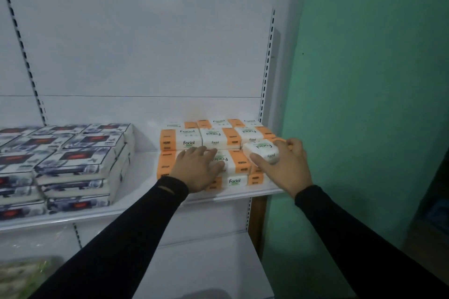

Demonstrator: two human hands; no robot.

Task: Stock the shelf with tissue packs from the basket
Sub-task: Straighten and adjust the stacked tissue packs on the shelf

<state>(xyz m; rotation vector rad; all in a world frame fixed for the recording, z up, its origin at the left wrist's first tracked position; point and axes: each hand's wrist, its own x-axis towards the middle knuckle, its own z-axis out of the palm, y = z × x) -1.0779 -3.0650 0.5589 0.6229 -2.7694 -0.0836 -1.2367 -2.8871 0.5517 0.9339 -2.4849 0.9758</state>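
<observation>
Right hand (286, 165) grip holds tissue pack (261, 152); left hand (196, 167) flat, fingers straight, covering stacked packs (218, 138); basket unseen.

The left hand (197, 168) covers most of the front orange-and-white Facial tissue pack (233, 161), so its label is half gone. The dark floral packs (77, 165) run off the left edge, print too blurry to read. Something greenish (21, 277) bottom left is just mush.
</observation>
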